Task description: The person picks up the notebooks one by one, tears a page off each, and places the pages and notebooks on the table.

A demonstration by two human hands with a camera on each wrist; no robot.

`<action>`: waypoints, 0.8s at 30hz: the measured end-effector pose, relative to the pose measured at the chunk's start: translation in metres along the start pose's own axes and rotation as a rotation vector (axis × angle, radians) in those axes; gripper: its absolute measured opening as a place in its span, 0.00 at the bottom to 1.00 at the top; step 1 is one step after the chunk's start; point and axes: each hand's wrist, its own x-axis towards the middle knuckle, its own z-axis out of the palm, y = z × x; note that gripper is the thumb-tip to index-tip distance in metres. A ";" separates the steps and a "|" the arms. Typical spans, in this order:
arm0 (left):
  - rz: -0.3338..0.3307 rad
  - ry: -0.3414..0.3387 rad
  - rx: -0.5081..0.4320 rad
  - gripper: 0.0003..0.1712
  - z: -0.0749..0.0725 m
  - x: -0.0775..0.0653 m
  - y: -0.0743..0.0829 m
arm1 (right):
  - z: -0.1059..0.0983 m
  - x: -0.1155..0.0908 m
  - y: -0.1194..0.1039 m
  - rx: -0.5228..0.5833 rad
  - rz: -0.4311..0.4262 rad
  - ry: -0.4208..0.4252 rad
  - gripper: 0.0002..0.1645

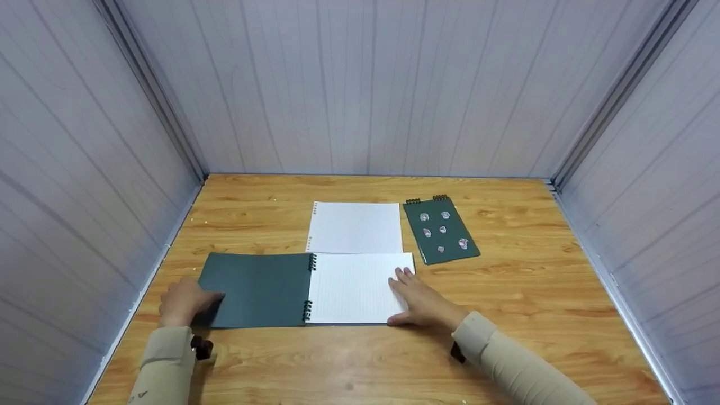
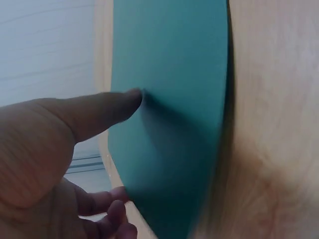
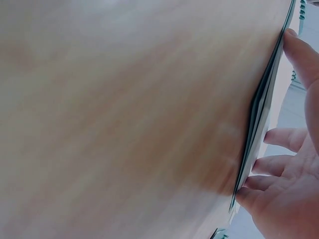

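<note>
A spiral notebook lies open on the table, its dark green cover [image 1: 259, 289] flat on the left and a lined white page [image 1: 354, 292] on the right. My left hand [image 1: 183, 301] holds the cover's outer left edge. In the left wrist view, the thumb [image 2: 107, 109] lies over the green cover [image 2: 174, 59], with the other fingers curled at its edge. With fingers spread, my right hand [image 1: 422, 301] rests on the right part of the page. The right wrist view shows its fingertips along the edge of the notebook's page stack [image 3: 261, 107].
Behind the notebook lies a loose white sheet [image 1: 357, 228] with punched holes on its left side. To its right is a green spiral-bound cover [image 1: 441, 230] bearing several small stickers. Pale panel walls [image 1: 360, 84] enclose the wooden table [image 1: 534, 281] at the back and both sides.
</note>
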 end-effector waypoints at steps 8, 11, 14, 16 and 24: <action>0.079 -0.017 -0.188 0.50 -0.020 -0.012 0.000 | 0.000 0.002 0.001 -0.003 -0.011 0.007 0.64; 0.103 -0.042 -0.290 0.48 -0.028 -0.018 0.005 | 0.001 0.002 0.001 0.006 -0.006 0.011 0.64; 0.128 -0.036 -0.444 0.43 -0.033 -0.026 0.012 | 0.002 0.001 0.002 0.011 -0.001 0.011 0.64; 0.151 -0.023 -0.588 0.39 -0.035 -0.031 0.018 | 0.001 0.001 0.002 0.013 0.001 0.010 0.64; 0.419 0.032 -1.195 0.24 -0.032 -0.058 0.051 | 0.002 0.001 0.002 0.014 -0.010 0.011 0.64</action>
